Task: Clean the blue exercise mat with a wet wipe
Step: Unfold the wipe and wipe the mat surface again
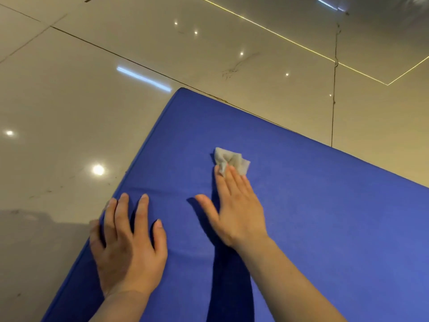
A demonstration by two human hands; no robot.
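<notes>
The blue exercise mat (313, 228) lies on the floor and fills the lower right of the view, one corner pointing away at the top. A crumpled white wet wipe (229, 160) rests on the mat near its middle. My right hand (234, 210) lies flat with straight fingers, and its fingertips press on the near edge of the wipe. My left hand (126, 245) is spread flat on the mat close to the left edge, its outer fingers reaching over the rim.
Glossy beige floor tiles (81, 101) with dark grout lines surround the mat on the left and behind. Ceiling lights reflect in the tiles. A thin yellow line (290, 40) crosses the floor at the back right.
</notes>
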